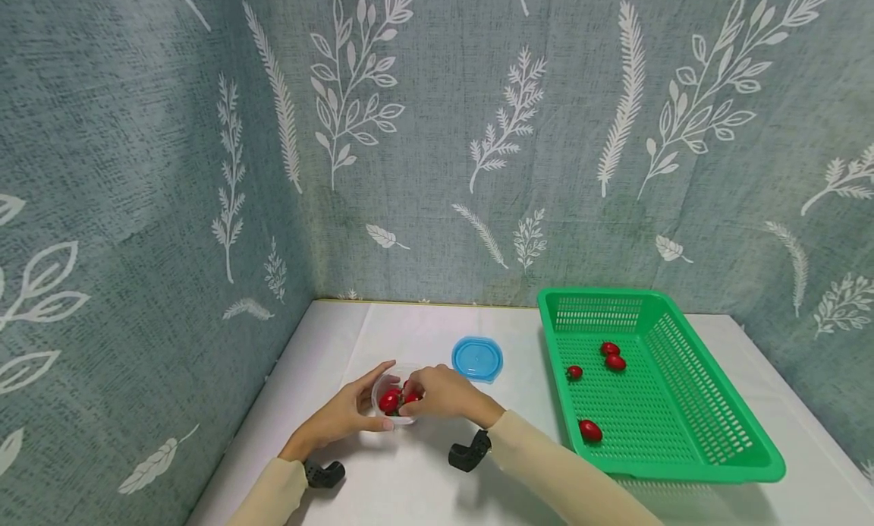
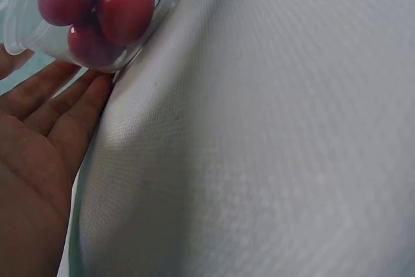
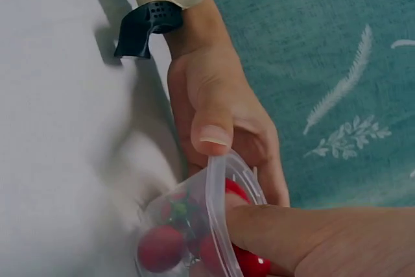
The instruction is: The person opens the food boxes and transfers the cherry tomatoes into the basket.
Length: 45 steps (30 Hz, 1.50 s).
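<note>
A small clear plastic tub (image 3: 217, 215) with several red cherry tomatoes (image 2: 126, 11) inside stands on the white cloth, left of centre in the head view. My left hand (image 1: 337, 416) holds it from the left, thumb at the near side and fingers round the far side. In the right wrist view that thumb lies on the rim. My right hand (image 1: 444, 393) reaches into the tub from the right, its thumb and fingers pinching a cherry tomato (image 3: 254, 263) among the others. Some fingertips are hidden by the tub wall and the tomatoes. Green stems show between the fruits.
A blue lid (image 1: 476, 358) lies behind the tub, to its right. On the right stands a green slotted basket (image 1: 649, 412), with several cherry tomatoes (image 1: 590, 431) scattered inside. Patterned grey-green fabric (image 1: 423, 131) rises behind and at the left.
</note>
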Motion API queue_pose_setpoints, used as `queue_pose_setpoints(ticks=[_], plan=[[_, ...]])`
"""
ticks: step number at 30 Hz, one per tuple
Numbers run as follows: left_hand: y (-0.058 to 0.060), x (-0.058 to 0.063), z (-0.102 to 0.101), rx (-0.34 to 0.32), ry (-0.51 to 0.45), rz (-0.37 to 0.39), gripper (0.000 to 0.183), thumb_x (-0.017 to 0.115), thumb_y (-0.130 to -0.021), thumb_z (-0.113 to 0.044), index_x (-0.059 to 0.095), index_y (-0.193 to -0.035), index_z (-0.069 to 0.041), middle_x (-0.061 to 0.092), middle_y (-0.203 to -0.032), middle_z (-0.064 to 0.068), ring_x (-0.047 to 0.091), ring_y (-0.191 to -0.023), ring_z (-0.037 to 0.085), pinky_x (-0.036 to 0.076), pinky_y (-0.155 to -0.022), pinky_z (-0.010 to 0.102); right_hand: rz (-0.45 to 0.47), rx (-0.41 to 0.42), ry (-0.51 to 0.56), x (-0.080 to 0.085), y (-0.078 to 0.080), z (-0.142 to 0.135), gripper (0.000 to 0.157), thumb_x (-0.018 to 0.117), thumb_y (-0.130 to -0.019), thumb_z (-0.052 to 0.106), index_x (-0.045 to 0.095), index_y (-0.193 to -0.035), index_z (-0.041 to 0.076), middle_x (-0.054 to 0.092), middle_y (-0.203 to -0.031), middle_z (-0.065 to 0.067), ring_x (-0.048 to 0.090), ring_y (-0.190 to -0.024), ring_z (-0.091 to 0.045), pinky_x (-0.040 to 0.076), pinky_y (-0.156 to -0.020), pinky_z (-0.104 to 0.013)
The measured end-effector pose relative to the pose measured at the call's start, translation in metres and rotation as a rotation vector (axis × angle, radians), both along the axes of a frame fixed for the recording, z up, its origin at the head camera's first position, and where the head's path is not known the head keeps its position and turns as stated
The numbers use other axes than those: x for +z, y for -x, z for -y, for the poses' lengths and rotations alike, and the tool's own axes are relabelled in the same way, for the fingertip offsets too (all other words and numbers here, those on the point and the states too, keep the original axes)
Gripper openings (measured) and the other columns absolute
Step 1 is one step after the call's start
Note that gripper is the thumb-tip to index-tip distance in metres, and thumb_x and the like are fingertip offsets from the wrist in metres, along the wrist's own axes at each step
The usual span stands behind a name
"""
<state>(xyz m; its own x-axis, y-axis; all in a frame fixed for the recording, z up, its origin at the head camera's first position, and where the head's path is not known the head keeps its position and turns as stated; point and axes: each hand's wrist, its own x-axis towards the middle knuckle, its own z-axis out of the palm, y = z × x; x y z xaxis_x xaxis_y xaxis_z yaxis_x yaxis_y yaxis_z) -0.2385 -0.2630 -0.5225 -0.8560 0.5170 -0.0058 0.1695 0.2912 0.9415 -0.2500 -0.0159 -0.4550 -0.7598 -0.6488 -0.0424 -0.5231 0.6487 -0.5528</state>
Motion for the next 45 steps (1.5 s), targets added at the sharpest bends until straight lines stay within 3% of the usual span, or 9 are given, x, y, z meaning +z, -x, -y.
queue_pose_setpoints(ticks=[5,11,16,25,37,45], plan=[[0.000,0.000,0.000,0.010,0.003,0.002,0.104,0.087,-0.086,-0.021,0.021,-0.166,-0.023,0.014,-0.171,0.006,0.014,-0.155,0.035,0.028,-0.119,0.057,-0.015,-0.017,0.030,0.004,-0.001,-0.004,0.022,0.086,-0.085,0.033,0.076,-0.092,0.015,0.067,-0.077,0.011,0.056,-0.067,-0.005,0.046,-0.057,-0.021],[0.001,-0.001,0.000,0.000,0.001,-0.017,0.103,0.086,-0.087,-0.020,0.019,-0.166,-0.017,0.012,-0.171,0.012,0.012,-0.154,0.041,0.026,-0.118,0.060,-0.034,-0.005,0.038,0.005,-0.002,-0.005,0.022,0.087,-0.085,0.030,0.080,-0.097,0.013,0.069,-0.076,0.011,0.056,-0.065,-0.002,0.046,-0.056,-0.019],[0.001,-0.002,-0.001,0.015,0.012,-0.010,0.104,0.086,-0.086,-0.019,0.020,-0.166,-0.018,0.015,-0.171,0.012,0.014,-0.154,0.040,0.026,-0.118,0.059,-0.022,0.007,0.030,0.009,-0.004,-0.008,0.022,0.087,-0.085,0.023,0.081,-0.101,0.009,0.073,-0.080,0.008,0.059,-0.066,-0.001,0.050,-0.058,-0.018],[0.001,-0.002,-0.002,0.002,-0.001,-0.012,0.104,0.086,-0.086,-0.020,0.020,-0.166,-0.017,0.021,-0.168,0.017,0.019,-0.154,0.040,0.027,-0.118,0.059,-0.100,0.018,0.036,0.012,-0.006,-0.013,0.019,0.085,-0.085,0.020,0.081,-0.101,0.011,0.074,-0.086,0.008,0.058,-0.072,-0.001,0.047,-0.060,-0.018],[0.001,0.000,-0.002,0.014,0.014,-0.004,0.104,0.087,-0.085,-0.022,0.021,-0.166,-0.022,0.023,-0.168,0.015,0.017,-0.154,0.040,0.026,-0.118,0.061,-0.115,-0.013,0.100,0.029,-0.008,-0.026,0.022,0.083,-0.089,0.020,0.080,-0.108,0.009,0.075,-0.094,0.002,0.060,-0.077,-0.005,0.049,-0.061,-0.021],[0.003,0.002,-0.001,0.011,0.020,-0.004,0.104,0.087,-0.085,-0.021,0.021,-0.166,-0.017,0.023,-0.168,0.018,0.017,-0.153,0.042,0.025,-0.118,0.062,-0.150,-0.035,0.117,0.041,-0.005,-0.045,0.017,0.081,-0.090,0.021,0.079,-0.105,0.012,0.073,-0.090,0.003,0.061,-0.073,-0.006,0.049,-0.060,-0.023]])
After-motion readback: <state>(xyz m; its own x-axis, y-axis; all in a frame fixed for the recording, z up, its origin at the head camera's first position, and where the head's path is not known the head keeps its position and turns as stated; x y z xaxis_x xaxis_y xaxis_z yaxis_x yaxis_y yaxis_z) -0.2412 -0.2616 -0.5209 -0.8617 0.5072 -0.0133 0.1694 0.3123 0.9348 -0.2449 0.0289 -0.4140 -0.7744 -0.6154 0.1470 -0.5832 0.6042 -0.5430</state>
